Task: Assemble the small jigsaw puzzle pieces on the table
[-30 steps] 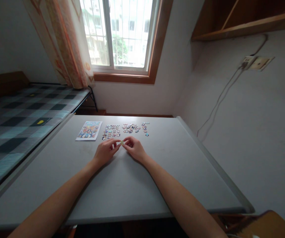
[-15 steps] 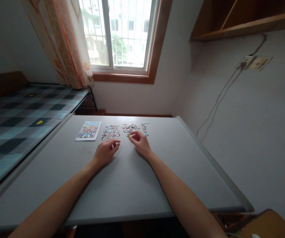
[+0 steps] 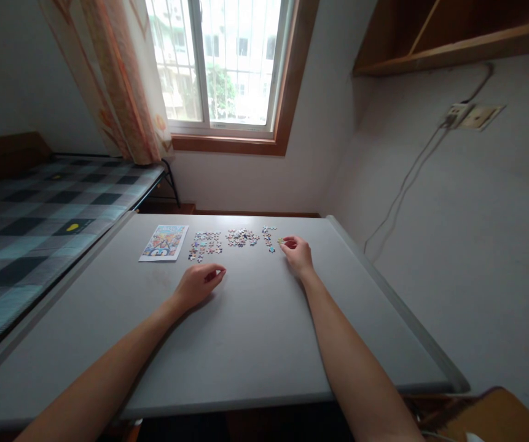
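Observation:
A yellow-green puzzle piece [image 3: 280, 241] is pinched between the fingertips of my right hand [image 3: 297, 252], just right of a partly joined strip of pieces [image 3: 268, 236]. A pile of loose pieces [image 3: 242, 237] lies to the left of that strip. Further left, more pieces [image 3: 205, 243] are spread in rough rows. My left hand [image 3: 198, 284] rests on the table in front of them, thumb and fingertips together; whether anything small is between them is hidden. Left of the pieces lies a printed picture sheet [image 3: 164, 243].
The grey-white table [image 3: 227, 350] reaches toward the window [image 3: 236, 61]. A bed with a checked cover [image 3: 61, 209] stands at the left. On the right wall are a socket [image 3: 458, 115] with a hanging cable and a wooden shelf [image 3: 430, 55]. A chair [image 3: 499, 417] is at lower right.
My right hand has moved right with the piece, from beside the pile to beside the strip. The thumb and fingers of my left hand have closed together.

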Available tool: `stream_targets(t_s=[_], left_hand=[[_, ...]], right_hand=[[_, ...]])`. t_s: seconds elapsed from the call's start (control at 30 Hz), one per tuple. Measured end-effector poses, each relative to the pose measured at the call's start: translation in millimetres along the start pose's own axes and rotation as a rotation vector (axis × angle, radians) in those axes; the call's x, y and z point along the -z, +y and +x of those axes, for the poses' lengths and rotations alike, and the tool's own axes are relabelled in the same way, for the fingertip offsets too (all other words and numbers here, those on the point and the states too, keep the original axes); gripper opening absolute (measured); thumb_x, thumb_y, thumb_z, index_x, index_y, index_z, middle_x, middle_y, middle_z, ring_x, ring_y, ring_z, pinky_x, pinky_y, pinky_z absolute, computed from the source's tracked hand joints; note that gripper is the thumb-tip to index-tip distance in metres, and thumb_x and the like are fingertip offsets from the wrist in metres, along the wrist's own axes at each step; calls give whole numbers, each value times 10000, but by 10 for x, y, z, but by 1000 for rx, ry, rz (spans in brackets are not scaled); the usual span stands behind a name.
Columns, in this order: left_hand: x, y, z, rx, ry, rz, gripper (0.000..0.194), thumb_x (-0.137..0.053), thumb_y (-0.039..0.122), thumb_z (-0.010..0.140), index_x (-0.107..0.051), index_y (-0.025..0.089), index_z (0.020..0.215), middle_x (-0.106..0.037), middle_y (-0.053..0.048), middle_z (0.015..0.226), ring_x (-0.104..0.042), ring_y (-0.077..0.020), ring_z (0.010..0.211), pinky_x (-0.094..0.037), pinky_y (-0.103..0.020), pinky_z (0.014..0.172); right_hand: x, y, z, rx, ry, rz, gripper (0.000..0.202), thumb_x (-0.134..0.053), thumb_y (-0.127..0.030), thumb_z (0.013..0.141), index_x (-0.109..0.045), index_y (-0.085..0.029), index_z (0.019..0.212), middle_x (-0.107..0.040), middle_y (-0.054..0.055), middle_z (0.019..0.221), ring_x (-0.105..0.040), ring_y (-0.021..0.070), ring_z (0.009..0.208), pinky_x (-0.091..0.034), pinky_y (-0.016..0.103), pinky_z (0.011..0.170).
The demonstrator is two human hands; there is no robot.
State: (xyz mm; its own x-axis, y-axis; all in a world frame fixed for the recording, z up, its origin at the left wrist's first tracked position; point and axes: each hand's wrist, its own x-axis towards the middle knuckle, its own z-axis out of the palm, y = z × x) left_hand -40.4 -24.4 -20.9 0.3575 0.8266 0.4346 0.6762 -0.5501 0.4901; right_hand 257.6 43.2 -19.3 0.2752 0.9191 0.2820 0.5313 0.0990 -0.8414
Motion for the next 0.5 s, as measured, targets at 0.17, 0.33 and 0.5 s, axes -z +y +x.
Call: stream_targets(t_s=[0.17, 0.33, 0.5], left_hand=[[-1, -1, 4, -5, 1, 3, 237, -515, 340, 875, -689, 182, 855, -578, 22, 585, -465, -77, 517, -363, -184, 549], [-1, 5, 0, -9, 10, 2, 237, -515, 340, 876, -689, 181, 849, -567, 26, 574, -456, -75, 512, -358, -185, 548], [-4, -4, -4, -10, 6, 1, 238, -512, 342, 878, -687, 182, 859, -564, 26, 580, -454, -77, 514, -358, -188, 551]], right_hand=[[0, 110, 34, -19, -11, -29, 189, -629, -253, 666, -649, -157, 827, -690, 55, 775, -632, 167, 727, -492, 283, 726], [-11, 157, 38, 4, -43, -83, 198, -618, -246, 678, -663, -152, 846, -686, 49, 775, -621, 165, 728, -483, 276, 725], [-3, 187, 41, 16, -31, -162, 209, -624, -246, 673, -680, -146, 849, -674, 62, 833, -594, 163, 737, -476, 281, 739]])
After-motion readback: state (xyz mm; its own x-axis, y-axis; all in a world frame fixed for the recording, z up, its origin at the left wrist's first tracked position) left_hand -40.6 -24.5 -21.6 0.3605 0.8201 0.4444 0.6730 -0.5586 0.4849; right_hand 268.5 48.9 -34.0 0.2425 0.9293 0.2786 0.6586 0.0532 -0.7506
